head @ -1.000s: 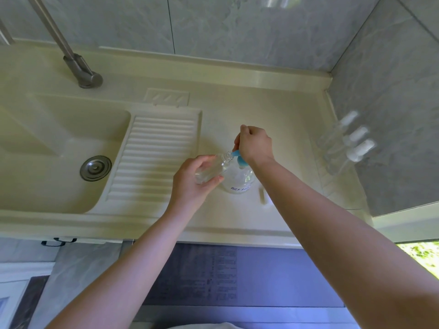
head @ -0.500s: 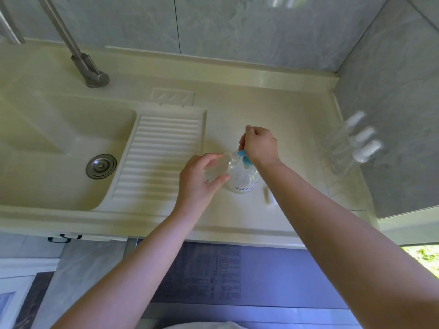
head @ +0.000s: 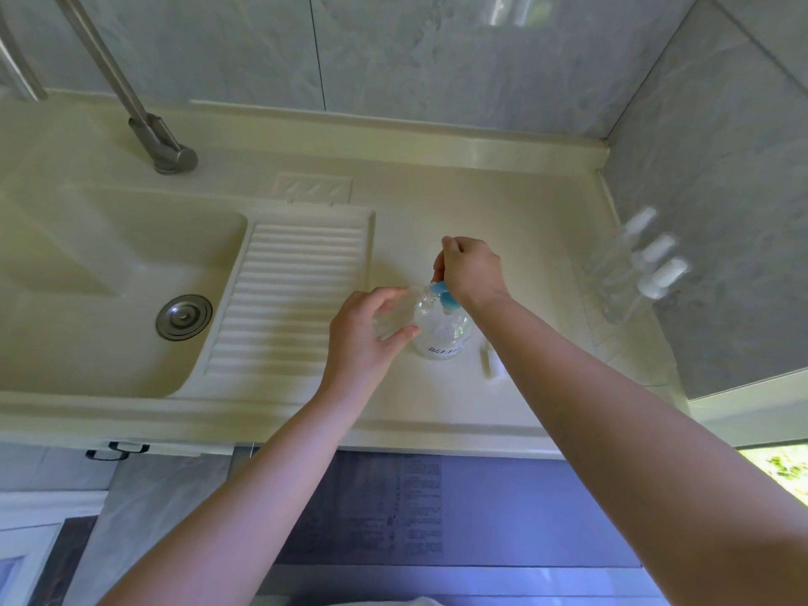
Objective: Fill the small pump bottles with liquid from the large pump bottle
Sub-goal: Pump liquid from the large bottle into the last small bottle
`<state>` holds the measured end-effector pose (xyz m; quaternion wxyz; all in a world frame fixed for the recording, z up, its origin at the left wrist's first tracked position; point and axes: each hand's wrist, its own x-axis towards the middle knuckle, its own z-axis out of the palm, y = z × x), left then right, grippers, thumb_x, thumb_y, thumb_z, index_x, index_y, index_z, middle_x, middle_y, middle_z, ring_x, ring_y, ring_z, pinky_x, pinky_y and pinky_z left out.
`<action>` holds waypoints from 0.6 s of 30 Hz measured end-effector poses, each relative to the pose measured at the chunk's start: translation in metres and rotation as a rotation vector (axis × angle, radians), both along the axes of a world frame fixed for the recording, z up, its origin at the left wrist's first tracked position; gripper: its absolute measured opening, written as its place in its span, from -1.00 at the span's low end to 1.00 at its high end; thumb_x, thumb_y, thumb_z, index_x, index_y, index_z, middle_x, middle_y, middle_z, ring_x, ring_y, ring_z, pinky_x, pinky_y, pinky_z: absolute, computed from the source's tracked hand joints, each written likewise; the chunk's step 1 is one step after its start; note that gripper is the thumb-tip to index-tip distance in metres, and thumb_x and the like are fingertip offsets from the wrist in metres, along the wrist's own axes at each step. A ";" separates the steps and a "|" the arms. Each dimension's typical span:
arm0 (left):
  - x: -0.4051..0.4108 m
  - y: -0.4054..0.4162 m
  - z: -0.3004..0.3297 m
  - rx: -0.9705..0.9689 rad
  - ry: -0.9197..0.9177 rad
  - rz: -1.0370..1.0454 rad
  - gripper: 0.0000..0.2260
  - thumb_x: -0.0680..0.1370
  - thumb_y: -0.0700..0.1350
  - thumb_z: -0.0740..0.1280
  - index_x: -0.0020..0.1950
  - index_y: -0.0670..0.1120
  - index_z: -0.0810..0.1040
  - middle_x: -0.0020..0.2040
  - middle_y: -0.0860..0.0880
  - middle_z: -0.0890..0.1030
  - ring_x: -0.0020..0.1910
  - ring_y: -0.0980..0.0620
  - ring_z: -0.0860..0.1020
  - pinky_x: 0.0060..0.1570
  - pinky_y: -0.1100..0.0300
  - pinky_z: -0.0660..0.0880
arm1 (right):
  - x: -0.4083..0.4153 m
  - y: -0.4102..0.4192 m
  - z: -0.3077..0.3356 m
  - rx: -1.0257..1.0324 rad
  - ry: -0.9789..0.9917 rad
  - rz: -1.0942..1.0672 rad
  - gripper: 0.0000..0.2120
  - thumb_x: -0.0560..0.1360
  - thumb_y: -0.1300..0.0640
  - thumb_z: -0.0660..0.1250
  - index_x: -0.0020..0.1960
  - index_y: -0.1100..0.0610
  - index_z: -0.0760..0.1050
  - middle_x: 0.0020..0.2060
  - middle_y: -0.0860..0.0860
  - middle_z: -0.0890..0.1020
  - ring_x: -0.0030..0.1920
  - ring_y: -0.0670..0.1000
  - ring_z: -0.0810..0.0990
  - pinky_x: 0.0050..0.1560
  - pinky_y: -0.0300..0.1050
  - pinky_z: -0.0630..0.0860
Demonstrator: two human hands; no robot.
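pale counter [head: 437, 212] right of the sink carries the big bottle [head: 446, 332], its blue pump [head: 444, 295] under the curled right hand [head: 472, 273]; left hand [head: 367, 330] grips a small bottle [head: 393, 317] tilted mouth to spout, so press slowly and keep them lined up.

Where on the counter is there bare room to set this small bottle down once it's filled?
Bare counter lies behind the large pump bottle, between the ribbed drainboard and the three small bottles at the right wall. It is tight beside the loose pump top under the right hand; the left hand holds the small bottle.
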<state>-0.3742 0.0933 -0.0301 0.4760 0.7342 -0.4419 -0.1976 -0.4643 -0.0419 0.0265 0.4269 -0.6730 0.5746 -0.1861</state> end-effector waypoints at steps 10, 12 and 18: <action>0.000 0.003 0.000 0.006 0.013 0.004 -0.59 0.35 -0.21 0.57 0.16 0.01 0.62 0.02 0.02 0.60 0.03 0.15 0.58 0.05 0.52 0.34 | 0.001 -0.002 -0.001 -0.008 0.022 0.038 -0.59 0.62 0.12 0.05 -0.32 0.12 0.49 -0.35 -0.02 0.62 -0.32 -0.05 0.53 -0.26 -0.25 0.44; -0.001 0.003 0.000 0.013 0.019 0.000 -0.59 0.35 -0.21 0.57 0.16 0.02 0.61 0.02 0.02 0.60 0.02 0.16 0.57 0.03 0.54 0.32 | 0.001 -0.001 -0.002 -0.039 0.034 0.046 -0.61 0.63 0.13 0.04 -0.29 0.16 0.49 -0.37 -0.01 0.61 -0.37 -0.09 0.51 -0.38 -0.37 0.38; 0.000 0.003 0.002 0.008 0.030 0.000 -0.59 0.35 -0.24 0.57 0.15 0.00 0.61 0.00 0.06 0.58 -0.02 0.31 0.53 0.01 0.58 0.30 | -0.001 -0.004 -0.002 0.034 0.000 0.021 -0.60 0.62 0.09 0.06 -0.29 0.13 0.52 -0.40 -0.05 0.62 -0.33 -0.09 0.53 -0.29 -0.27 0.40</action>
